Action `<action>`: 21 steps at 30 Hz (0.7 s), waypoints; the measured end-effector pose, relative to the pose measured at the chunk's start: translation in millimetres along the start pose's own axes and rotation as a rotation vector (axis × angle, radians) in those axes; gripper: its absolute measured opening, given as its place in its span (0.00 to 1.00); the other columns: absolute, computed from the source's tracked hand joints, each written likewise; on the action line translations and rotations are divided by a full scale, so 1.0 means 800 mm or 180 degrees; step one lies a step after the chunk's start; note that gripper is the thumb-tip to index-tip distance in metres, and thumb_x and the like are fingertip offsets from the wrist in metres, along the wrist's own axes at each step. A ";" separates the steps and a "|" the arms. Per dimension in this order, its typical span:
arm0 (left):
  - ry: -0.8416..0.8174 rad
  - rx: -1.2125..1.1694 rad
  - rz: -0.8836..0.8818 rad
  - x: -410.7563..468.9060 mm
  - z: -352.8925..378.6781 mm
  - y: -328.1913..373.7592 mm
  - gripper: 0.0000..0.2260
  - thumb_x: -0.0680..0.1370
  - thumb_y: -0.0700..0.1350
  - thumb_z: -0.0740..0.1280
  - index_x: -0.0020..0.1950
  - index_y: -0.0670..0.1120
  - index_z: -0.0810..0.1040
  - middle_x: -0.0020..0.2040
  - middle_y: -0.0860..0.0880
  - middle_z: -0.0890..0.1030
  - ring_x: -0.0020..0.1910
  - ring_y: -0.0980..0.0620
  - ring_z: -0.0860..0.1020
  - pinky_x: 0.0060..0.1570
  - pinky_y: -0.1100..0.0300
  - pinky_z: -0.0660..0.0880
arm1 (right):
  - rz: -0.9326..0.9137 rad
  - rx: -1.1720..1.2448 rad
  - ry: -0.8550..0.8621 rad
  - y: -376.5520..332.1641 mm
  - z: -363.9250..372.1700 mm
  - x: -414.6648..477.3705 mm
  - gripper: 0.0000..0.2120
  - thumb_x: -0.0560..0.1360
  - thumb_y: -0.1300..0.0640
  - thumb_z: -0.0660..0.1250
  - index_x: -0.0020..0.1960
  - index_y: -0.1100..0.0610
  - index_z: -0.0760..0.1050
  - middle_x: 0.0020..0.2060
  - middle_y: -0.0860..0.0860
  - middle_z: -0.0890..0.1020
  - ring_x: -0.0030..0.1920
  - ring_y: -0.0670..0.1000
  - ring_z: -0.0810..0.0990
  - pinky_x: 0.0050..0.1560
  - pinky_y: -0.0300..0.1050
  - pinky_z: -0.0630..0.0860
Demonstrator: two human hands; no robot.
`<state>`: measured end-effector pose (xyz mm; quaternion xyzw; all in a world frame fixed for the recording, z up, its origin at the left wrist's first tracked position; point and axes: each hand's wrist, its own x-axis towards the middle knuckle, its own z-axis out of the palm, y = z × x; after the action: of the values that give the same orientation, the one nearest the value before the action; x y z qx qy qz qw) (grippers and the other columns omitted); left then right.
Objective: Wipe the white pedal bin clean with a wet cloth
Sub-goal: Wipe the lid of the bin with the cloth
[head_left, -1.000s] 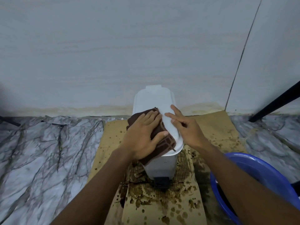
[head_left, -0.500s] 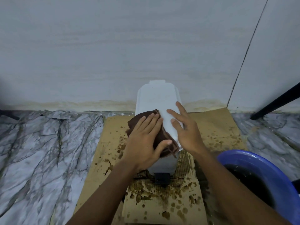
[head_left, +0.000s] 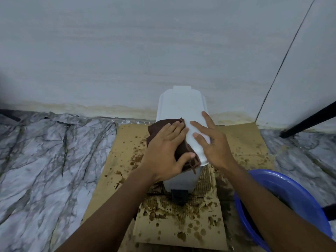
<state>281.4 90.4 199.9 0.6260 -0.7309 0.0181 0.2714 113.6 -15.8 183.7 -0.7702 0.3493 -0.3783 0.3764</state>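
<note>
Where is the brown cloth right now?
In the head view, the brown cloth lies on the left part of the white pedal bin's lid, under the left hand, beside the right hand.

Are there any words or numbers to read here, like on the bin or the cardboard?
None: nothing here can be read.
The bin: plain white, no label in view.
The cloth: only a line pattern, no letters.
The cardboard: only brown stains.
The basin: plain blue.
</note>
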 end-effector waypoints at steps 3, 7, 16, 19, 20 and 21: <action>-0.0005 -0.0199 -0.0069 -0.006 -0.003 -0.005 0.36 0.79 0.65 0.65 0.82 0.47 0.64 0.82 0.49 0.62 0.81 0.59 0.52 0.80 0.63 0.42 | -0.0067 0.0001 -0.0117 0.000 -0.002 -0.005 0.20 0.79 0.50 0.67 0.70 0.49 0.75 0.79 0.42 0.60 0.79 0.41 0.57 0.78 0.49 0.60; -0.0245 -0.0478 -0.0346 -0.027 -0.017 -0.036 0.41 0.77 0.70 0.64 0.84 0.51 0.58 0.84 0.56 0.54 0.82 0.62 0.47 0.81 0.56 0.46 | -0.0034 -0.0067 -0.0312 -0.002 -0.004 -0.004 0.23 0.76 0.42 0.64 0.70 0.45 0.75 0.79 0.39 0.58 0.79 0.38 0.53 0.79 0.49 0.57; -0.0052 -0.0217 -0.0210 -0.010 -0.002 -0.014 0.37 0.80 0.64 0.65 0.82 0.44 0.63 0.82 0.48 0.60 0.83 0.55 0.52 0.81 0.59 0.42 | -0.0198 -0.0267 -0.0094 0.002 0.002 -0.008 0.18 0.82 0.52 0.63 0.72 0.48 0.74 0.80 0.44 0.58 0.80 0.44 0.55 0.79 0.52 0.59; -0.0184 -0.0184 0.0000 -0.002 -0.005 -0.010 0.35 0.80 0.62 0.66 0.81 0.43 0.65 0.81 0.47 0.63 0.82 0.53 0.56 0.81 0.60 0.44 | -0.0196 -0.0194 -0.0183 0.007 -0.005 -0.007 0.19 0.82 0.50 0.62 0.72 0.46 0.74 0.80 0.42 0.58 0.79 0.42 0.55 0.79 0.54 0.58; -0.0281 -0.0252 0.0011 -0.004 -0.010 -0.017 0.35 0.81 0.62 0.66 0.81 0.45 0.64 0.82 0.49 0.62 0.82 0.54 0.55 0.82 0.58 0.45 | -0.0199 -0.0135 -0.0236 0.008 -0.007 -0.007 0.19 0.81 0.49 0.62 0.72 0.45 0.74 0.80 0.41 0.58 0.79 0.41 0.54 0.79 0.54 0.58; -0.0373 -0.0321 -0.0013 -0.008 -0.017 -0.027 0.35 0.81 0.63 0.66 0.82 0.46 0.64 0.82 0.50 0.61 0.83 0.56 0.54 0.82 0.56 0.47 | -0.0194 -0.0072 -0.0271 0.007 -0.007 -0.006 0.19 0.81 0.48 0.63 0.71 0.43 0.74 0.80 0.40 0.58 0.79 0.40 0.54 0.79 0.55 0.57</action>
<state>306.5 96.9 201.8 0.6130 -0.7442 -0.0559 0.2594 105.1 -16.3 179.4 -0.8001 0.3136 -0.3525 0.3705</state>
